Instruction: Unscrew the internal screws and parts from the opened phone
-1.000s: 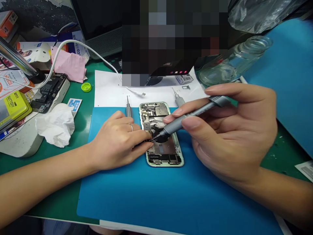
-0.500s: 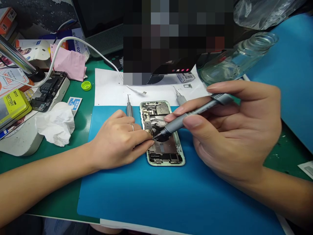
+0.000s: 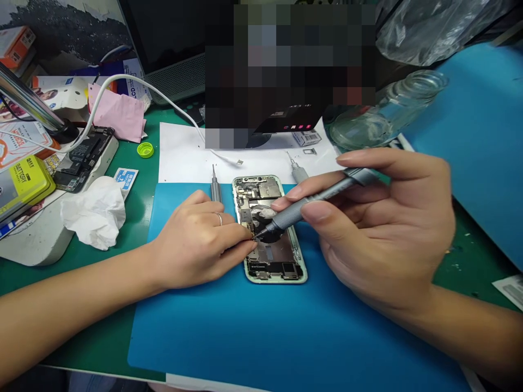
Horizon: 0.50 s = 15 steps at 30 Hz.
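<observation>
An opened smartphone (image 3: 285, 251) with a pale green frame lies on a blue mat (image 3: 229, 326), its circuit parts and metal plates exposed. My right hand (image 3: 379, 228) grips a grey precision screwdriver (image 3: 288, 215), tilted so its tip points down at the left-middle of the phone. My left hand (image 3: 200, 239) rests at the phone's left side with fingers closed, thumb and index fingertip meeting beside the screwdriver tip. Whatever is between those fingertips is too small to make out. The fingers cover part of the phone's left edge.
Two more screwdrivers, one left (image 3: 215, 186) and one right (image 3: 297, 169), lie beyond the phone. A white cable (image 3: 167, 97) ends on white paper (image 3: 180, 158). Crumpled tissue (image 3: 96, 212), a yellow battery box (image 3: 26, 179) and a glass jar (image 3: 379, 117) stand around the mat.
The whole view has shifted slightly, so most things sit a little lower. The screwdriver and both hands keep nearly the same places over the phone.
</observation>
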### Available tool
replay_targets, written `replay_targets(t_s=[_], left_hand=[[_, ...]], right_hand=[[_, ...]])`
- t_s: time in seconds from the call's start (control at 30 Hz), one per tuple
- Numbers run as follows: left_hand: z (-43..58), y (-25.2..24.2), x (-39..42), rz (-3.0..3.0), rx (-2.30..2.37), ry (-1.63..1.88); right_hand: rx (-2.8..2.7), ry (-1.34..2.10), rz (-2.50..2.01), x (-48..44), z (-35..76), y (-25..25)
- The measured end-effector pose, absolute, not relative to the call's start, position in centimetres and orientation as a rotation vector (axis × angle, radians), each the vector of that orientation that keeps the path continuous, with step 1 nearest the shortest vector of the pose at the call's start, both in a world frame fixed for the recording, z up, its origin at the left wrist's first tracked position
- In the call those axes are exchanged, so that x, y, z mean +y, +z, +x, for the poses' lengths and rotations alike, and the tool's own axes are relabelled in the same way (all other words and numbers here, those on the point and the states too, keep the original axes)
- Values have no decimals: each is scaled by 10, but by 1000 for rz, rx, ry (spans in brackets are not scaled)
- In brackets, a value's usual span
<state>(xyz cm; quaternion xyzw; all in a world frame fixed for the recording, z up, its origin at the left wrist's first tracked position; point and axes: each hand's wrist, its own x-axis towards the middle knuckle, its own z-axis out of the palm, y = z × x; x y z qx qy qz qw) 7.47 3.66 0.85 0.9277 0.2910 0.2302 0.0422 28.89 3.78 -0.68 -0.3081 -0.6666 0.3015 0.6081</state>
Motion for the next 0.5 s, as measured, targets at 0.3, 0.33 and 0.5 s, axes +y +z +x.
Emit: replay_targets(t_s=[0.3,0.33,0.5], left_hand=[[75,10,36,2786,892,735],[75,10,36,2786,890,737],[74,9,36,2799,891,719]], right_hand=[[-1536,680,-691,39,290,-6],[-1543,675,-686,39,290,-6],[-1543,689,-701,39,290,-7]])
